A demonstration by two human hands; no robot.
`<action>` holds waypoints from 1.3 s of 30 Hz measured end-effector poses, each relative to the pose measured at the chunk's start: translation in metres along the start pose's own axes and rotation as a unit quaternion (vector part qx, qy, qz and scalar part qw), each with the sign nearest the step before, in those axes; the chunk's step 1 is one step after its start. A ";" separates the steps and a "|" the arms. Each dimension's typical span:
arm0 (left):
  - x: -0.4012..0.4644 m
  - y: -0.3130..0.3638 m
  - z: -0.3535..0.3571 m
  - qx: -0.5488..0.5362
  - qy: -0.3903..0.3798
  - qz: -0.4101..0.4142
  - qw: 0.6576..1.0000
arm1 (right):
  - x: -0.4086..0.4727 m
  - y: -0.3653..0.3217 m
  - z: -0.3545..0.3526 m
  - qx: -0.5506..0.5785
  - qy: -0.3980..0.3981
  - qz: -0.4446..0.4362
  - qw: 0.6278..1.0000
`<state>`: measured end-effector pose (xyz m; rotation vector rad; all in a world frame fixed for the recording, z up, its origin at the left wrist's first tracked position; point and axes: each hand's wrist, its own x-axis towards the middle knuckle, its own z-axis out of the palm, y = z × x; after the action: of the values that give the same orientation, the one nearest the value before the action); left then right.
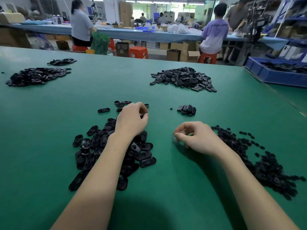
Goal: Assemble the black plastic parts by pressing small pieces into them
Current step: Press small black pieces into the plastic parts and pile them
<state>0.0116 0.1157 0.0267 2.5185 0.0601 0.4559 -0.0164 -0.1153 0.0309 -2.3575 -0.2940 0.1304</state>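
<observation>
Reaching over the near-left heap of oval black shells (113, 146), the left hand (132, 118) has its fingers curled in toward the thumb at the heap's far edge. Something dark shows between the fingertips, probably one shell, though I cannot tell for certain. The right hand (197, 138) rests on the green table (166, 188), well apart from the left, with thumb and forefinger pinched narrow; whether a small piece sits in that pinch is hidden by blur. The pile of small black inserts (259, 160) lies just beside and behind the right wrist.

Several risks follow, as I judge them. The left forearm lies across the shell heap, so drawing it back could drag shells off toward the table edge. The right wrist, being so near the inserts, could scatter them. A tiny insert, if held, could slip out unnoticed. Pressed in crooked or reversed, it might jam or seat only halfway. A half-seated part could then land among the small finished cluster (186, 110) unnoticed.
</observation>
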 end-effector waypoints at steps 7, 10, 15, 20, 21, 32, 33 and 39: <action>0.000 -0.013 -0.002 0.038 0.009 -0.068 0.997 | 0.000 -0.002 0.002 -0.025 0.005 -0.007 1.000; -0.001 -0.013 0.000 0.047 0.006 -0.085 0.995 | 0.000 -0.001 0.002 -0.016 0.003 -0.008 1.000; -0.003 -0.013 0.001 0.062 0.018 -0.098 0.993 | -0.001 0.000 0.000 -0.004 -0.003 -0.003 1.000; -0.005 -0.011 -0.001 0.038 0.020 -0.103 0.994 | -0.001 0.000 0.000 -0.005 -0.005 -0.001 1.000; -0.005 -0.010 -0.001 0.035 0.022 -0.100 0.994 | -0.001 0.000 0.000 -0.004 -0.005 -0.001 1.000; -0.010 0.044 0.014 -0.177 0.001 0.019 0.984 | 0.001 0.004 -0.010 0.157 0.076 0.055 0.983; -0.014 0.052 0.018 -0.202 -0.018 0.027 0.979 | 0.002 0.005 -0.012 0.196 0.100 0.070 0.973; -0.033 0.080 0.038 -0.312 -0.116 -0.003 0.943 | 0.002 0.018 -0.026 0.224 0.144 0.069 0.961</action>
<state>-0.0110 0.0239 0.0305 1.9253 -0.1477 0.1359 -0.0065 -0.1443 0.0371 -1.9103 0.0412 -0.0749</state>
